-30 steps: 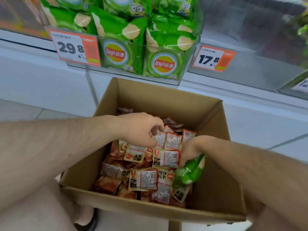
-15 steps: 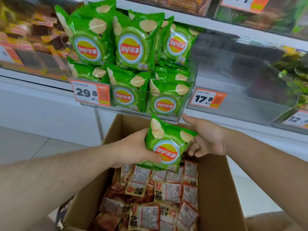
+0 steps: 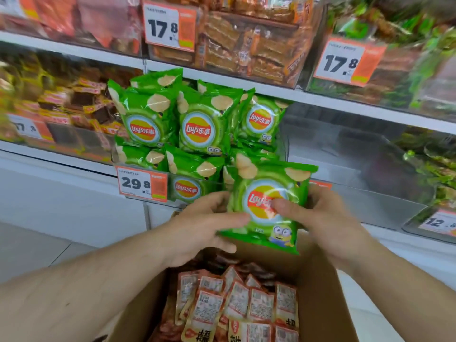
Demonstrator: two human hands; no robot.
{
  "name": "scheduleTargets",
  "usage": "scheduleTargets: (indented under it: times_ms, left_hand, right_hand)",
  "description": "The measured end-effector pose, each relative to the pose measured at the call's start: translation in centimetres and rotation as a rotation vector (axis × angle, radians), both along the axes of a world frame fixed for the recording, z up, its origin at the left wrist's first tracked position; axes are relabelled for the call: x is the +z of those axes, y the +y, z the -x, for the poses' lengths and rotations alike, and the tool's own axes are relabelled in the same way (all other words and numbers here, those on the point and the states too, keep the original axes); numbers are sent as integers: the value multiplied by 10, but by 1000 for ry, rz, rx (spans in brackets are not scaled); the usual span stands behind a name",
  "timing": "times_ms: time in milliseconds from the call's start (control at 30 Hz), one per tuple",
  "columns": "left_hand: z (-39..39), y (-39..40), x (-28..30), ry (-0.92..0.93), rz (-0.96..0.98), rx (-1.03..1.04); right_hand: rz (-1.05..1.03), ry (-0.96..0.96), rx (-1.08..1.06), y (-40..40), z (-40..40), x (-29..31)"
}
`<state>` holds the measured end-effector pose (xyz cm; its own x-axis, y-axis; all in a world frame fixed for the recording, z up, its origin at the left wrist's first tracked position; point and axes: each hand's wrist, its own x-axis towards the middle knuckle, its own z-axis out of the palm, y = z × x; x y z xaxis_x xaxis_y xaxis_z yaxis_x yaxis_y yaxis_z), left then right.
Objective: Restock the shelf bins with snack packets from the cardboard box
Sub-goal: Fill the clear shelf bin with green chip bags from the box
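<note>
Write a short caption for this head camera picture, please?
Both hands, left and right, hold a green chip bag near the shelf bin, above the cardboard box.

Two bare forearms, no sleeves in view up to the bottom edge. Left hand (image 3: 197, 225) and right hand (image 3: 328, 218) without gloves, rings, watch or bands. Fine hair along both forearms. Short, plain nails on the visible thumbs.
</note>
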<state>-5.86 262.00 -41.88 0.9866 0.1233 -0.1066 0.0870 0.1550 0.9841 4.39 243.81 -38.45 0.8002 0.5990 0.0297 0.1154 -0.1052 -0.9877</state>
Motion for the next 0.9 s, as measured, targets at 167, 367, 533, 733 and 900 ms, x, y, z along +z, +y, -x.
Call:
scheduleTargets:
  times_ms: [167,367,533,733,900]
  left_hand:
    - [-8,19,20,-160,-97,262]
    - [-13,45,8,-310,-614,549]
    - [-7,82,0,-401,-1081,623]
    - [-8,129,-10,-439,-1377,870]
    - [-10,136,-14,-328,-1089,1020]
  right_hand:
    - [-28,-157,-223,19,-40,52]
    - [83,-165,-326,57,-71,77]
    - [85,-120,-247,78,-86,69]
    - [168,-227,-230,88,-98,59]
    - [438,-432,-336,94,-108,54]
